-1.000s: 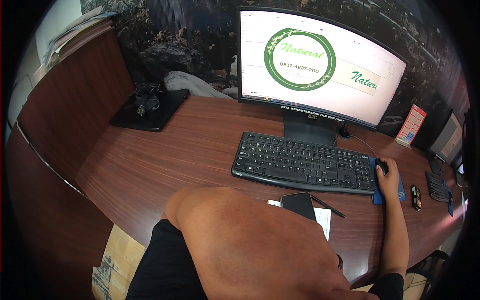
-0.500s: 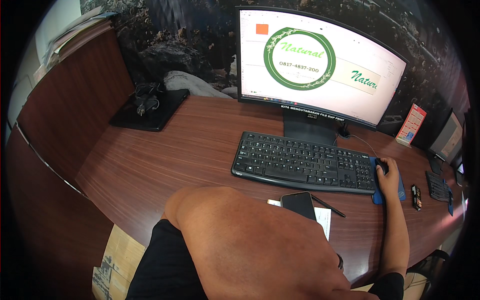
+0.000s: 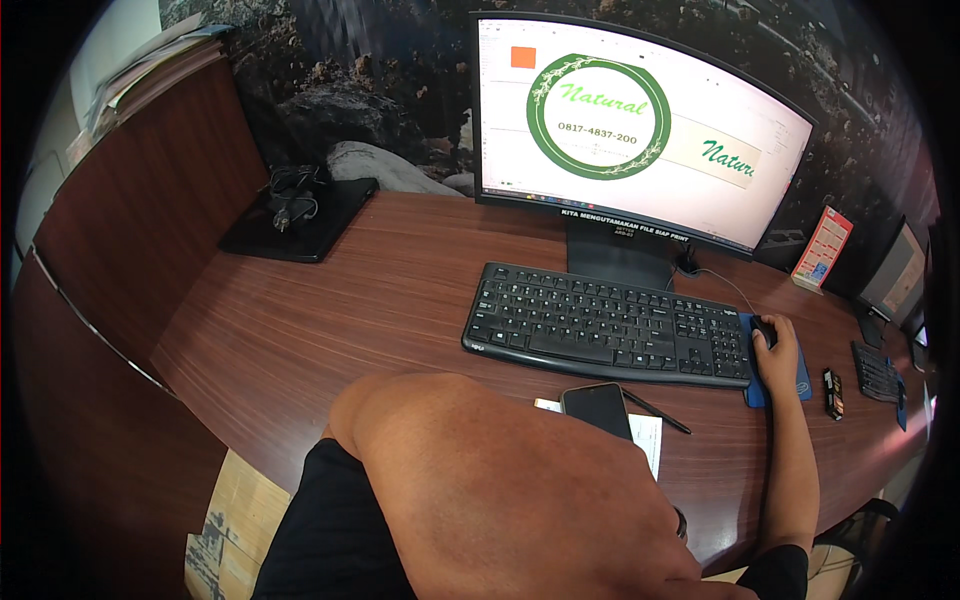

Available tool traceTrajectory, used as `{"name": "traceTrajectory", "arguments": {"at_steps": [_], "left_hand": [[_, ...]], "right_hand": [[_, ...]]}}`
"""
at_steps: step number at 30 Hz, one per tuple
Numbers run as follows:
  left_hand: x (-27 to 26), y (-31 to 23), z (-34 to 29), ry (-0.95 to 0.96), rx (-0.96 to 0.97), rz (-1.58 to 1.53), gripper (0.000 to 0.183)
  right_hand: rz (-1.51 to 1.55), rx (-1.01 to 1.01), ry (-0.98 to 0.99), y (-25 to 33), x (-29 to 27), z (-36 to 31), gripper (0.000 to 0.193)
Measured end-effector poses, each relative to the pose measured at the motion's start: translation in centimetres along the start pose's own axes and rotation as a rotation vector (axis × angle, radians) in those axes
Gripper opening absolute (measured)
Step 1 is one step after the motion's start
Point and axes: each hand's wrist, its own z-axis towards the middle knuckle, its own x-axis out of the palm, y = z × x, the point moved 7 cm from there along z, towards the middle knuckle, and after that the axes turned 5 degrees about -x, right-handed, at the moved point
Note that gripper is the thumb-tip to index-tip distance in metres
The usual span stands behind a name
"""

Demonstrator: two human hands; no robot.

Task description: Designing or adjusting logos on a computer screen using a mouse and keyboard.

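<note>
My right hand (image 3: 780, 360) rests closed over a black computer mouse (image 3: 766, 328) on a blue mouse pad (image 3: 757, 396). Just left of it lies a black keyboard (image 3: 610, 320). My left arm is bent across the lower foreground, its elbow on the desk. Only a sliver of my left hand (image 3: 690, 589) shows at the bottom edge, past a dark band at the wrist; its fingers are hidden. Beyond the left forearm are a dark phone (image 3: 597, 408), a black pen (image 3: 656, 411) and white paper (image 3: 648, 440). A monitor (image 3: 640, 120) displays a green round wreath design.
At the back left, a black flat device (image 3: 270, 235) carries a coiled cable (image 3: 293, 200). Papers are piled on the partition (image 3: 150, 140). To the right stand a small black box (image 3: 833, 394), a desk calendar (image 3: 824, 250), another keyboard (image 3: 878, 371) and another monitor (image 3: 893, 282).
</note>
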Motion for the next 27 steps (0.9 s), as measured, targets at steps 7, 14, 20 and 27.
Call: {"name": "traceTrajectory", "arguments": {"at_steps": [7,14,20,27], "left_hand": [[0.33,0.25,0.46,0.026,-0.023,0.014,0.12],[0.04,0.29,0.21,0.021,-0.018,-0.072,0.12],[0.08,0.19,0.17,0.029,-0.034,-0.084,0.119],[0.17,0.31,0.17,0.006,-0.019,-0.031,0.117]], "right_hand": [[-0.014,-0.009,-0.019,-0.3,0.11,-0.14,0.027],[-0.022,0.003,-0.005,-0.02,0.0,-0.01,0.027],[-0.015,-0.018,-0.019,-0.13,-0.03,-0.07,0.027],[-0.019,-0.011,-0.005,0.09,-0.03,0.04,0.027]]}}
